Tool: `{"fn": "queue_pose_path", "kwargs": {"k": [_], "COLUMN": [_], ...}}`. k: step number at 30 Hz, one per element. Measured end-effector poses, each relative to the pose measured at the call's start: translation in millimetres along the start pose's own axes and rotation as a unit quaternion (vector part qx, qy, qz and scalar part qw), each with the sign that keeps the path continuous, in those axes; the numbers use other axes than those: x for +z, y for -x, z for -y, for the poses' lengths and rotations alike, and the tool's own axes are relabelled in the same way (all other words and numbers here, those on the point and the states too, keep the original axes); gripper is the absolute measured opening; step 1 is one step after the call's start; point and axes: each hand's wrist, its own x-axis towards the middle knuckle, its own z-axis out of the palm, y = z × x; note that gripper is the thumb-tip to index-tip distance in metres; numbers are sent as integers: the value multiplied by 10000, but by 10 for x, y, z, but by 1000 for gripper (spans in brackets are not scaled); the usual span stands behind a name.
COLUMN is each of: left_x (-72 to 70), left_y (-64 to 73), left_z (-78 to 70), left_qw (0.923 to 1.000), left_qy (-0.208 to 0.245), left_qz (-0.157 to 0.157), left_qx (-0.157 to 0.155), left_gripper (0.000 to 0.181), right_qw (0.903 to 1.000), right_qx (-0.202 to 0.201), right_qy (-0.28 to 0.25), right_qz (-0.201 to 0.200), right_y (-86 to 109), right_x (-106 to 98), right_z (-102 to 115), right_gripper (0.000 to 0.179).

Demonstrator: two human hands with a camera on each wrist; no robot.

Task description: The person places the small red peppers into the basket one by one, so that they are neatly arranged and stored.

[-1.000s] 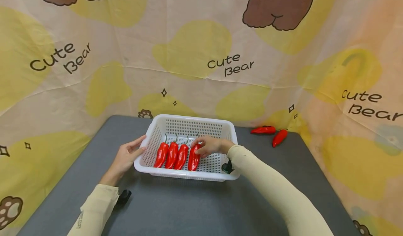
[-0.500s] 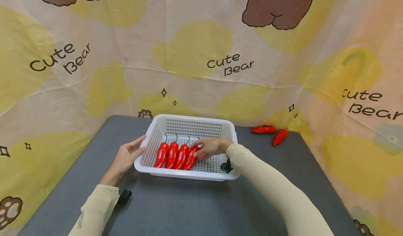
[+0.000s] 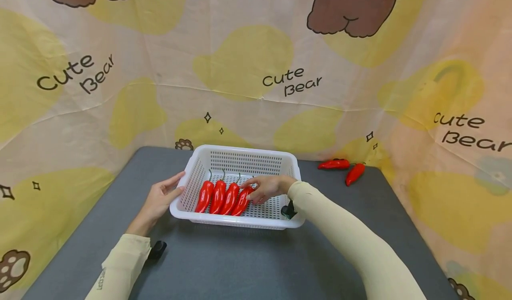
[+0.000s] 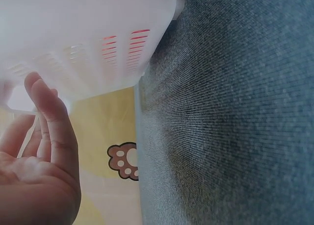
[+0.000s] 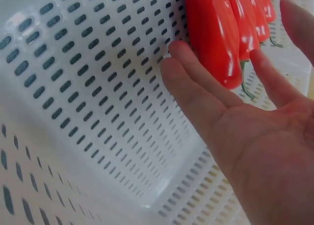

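A white perforated plastic basket (image 3: 236, 220) sits on the grey table. Inside, several red peppers (image 3: 204, 197) with green stems lie side by side toward its left end. My left hand (image 3: 160, 200) grips the basket's left rim, thumb over the edge; in the left wrist view its fingers (image 4: 56, 132) reach against the outer wall. My right hand (image 3: 268, 189) is inside the basket over the rightmost pepper (image 3: 242, 203). In the right wrist view its fingers are spread and fairly straight, some tips beside that pepper (image 5: 213, 34); whether they touch it I cannot tell.
Two more red peppers, one lying crosswise (image 3: 334, 164) and one slanted (image 3: 355, 174), are on the table at the back right. A patterned cloth (image 3: 256, 69) hangs behind and beside the table. Perforated floor (image 5: 113, 83) shows in the basket's right part.
The rightmost pepper in the basket has shifted left, its lower end now against its neighbour, with my right hand on it as it moved. My left hand has stayed at the rim.
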Motion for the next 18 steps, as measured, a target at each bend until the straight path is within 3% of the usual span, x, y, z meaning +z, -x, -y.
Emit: {"fn": "queue_pose_path", "kwargs": {"k": [10,18], "left_x": [3,13], "left_y": [-3,3], "left_z": [14,20], "left_qw": [9999,9995], "left_qy": [81,248], "left_qz": [27,56], "left_qx": [95,160], "left_gripper": [60,59], "right_qw": [9981,9953], "right_qx": [-64,-206], "right_qy": [274,74], "right_qz": [-541,-947], "right_y": [123,256], "right_x": [-57,-165], "right_z": [-4,-14], "right_gripper": [63,62]}}
